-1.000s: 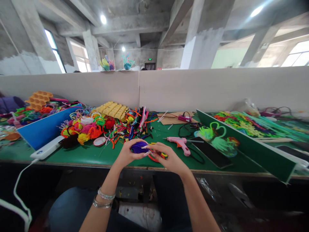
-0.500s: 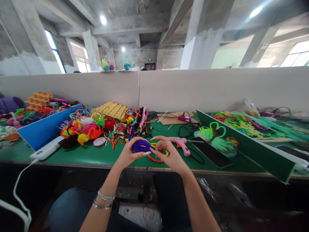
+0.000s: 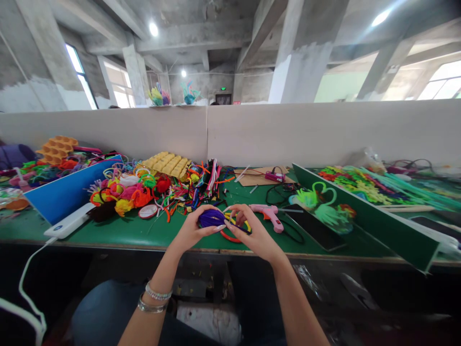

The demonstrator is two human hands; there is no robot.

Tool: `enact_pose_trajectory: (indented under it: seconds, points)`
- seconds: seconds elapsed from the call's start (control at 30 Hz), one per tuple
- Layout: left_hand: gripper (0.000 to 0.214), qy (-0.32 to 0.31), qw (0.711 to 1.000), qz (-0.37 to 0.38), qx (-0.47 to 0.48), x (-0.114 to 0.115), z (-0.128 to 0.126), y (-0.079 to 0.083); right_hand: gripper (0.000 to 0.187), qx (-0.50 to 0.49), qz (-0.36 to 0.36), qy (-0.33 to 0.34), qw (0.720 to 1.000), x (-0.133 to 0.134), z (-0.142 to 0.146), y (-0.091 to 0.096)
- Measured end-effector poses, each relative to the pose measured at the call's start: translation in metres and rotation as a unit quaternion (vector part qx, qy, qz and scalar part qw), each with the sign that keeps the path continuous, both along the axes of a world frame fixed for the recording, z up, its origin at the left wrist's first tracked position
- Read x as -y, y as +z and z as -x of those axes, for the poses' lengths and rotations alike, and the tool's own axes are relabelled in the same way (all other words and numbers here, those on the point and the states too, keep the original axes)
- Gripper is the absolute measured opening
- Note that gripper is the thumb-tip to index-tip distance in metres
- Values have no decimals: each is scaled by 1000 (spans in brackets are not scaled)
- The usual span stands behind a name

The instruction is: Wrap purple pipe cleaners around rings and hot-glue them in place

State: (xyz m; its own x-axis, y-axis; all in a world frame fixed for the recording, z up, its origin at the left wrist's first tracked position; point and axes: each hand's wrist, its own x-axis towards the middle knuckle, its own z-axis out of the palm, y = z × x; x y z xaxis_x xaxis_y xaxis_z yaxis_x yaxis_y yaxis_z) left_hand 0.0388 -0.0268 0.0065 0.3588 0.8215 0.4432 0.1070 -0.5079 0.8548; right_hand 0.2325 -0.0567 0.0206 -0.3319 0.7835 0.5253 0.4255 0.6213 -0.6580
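A purple bundle of fuzzy pipe cleaners [image 3: 212, 218] is held just above the front of the green table. My left hand [image 3: 192, 228] wraps round its left side, thumb below and fingers above. At the bundle's right end, my right hand [image 3: 248, 229] is closed, thumb and fingers pinching around the tip. A dark purple strand shows beneath the right fingers. Behind that hand lie red and yellow looped handles [image 3: 230, 236], partly covered; their tool's kind is hidden. A pink hot glue gun [image 3: 271, 215] lies to the right of my right hand.
A pile of colourful pipe-cleaner pieces [image 3: 126, 192] and a yellow egg tray [image 3: 167, 164] stand at left, beside a blue board [image 3: 77, 190] and white power strip [image 3: 70, 221]. At right are a black phone [image 3: 317, 228], green pipe-cleaner swans [image 3: 327, 211] and a green divider [image 3: 367, 218].
My right fingers have curled and shifted slightly at the bundle's right end. A dark purple strand now shows below them. The left hand has hardly moved.
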Motion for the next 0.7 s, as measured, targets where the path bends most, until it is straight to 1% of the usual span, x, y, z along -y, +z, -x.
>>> enact_pose_trajectory:
  seconds: [0.1,0.2,0.3,0.4,0.47,0.53,0.6,0.7]
  points:
    - [44,-20,999,16,-26,0,-1,0,17,56,-71,-39,995,-3,3,0]
    - [45,-43,997,31,-63,1,-2,0,20,163,-141,-57,975,-5,6,0]
    - [47,-65,992,43,-98,2,-1,0,24,257,-163,-45,951,-5,8,0]
    - [49,-71,989,50,-121,2,-1,0,26,306,-170,-33,936,-5,9,1]
    - [48,-69,988,49,-129,2,0,0,27,319,-181,-30,930,-5,10,0]
    - [47,-70,988,51,-127,2,0,0,27,314,-189,-24,930,-6,10,-1]
    - [46,-74,989,58,-118,1,1,0,26,289,-188,-22,938,-7,9,-3]
    - [45,-81,989,72,-102,1,1,2,26,237,-180,-46,954,-9,6,-4]
